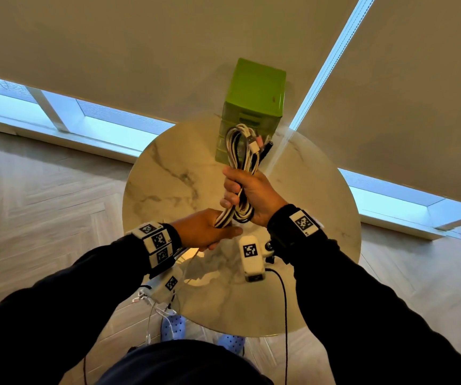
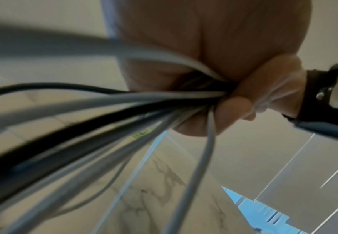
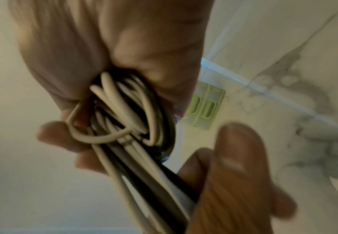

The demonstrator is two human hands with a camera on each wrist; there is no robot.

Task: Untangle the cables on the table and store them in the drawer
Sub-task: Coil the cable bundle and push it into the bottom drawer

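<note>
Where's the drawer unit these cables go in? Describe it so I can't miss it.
On the round marble table, look to the far edge, just beyond the cable bundle held in both hands. The drawer unit is the small lime-green box of stacked drawers, the only brightly coloured thing there.

Both hands raised: right hand (image 1: 251, 194) fisted, left hand (image 1: 205, 229) gripping beneath.

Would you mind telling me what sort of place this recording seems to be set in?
Probably a room in a home or flat: a small round marble-look table stands on herringbone wood flooring, beside low windows with roller blinds drawn down.
</note>
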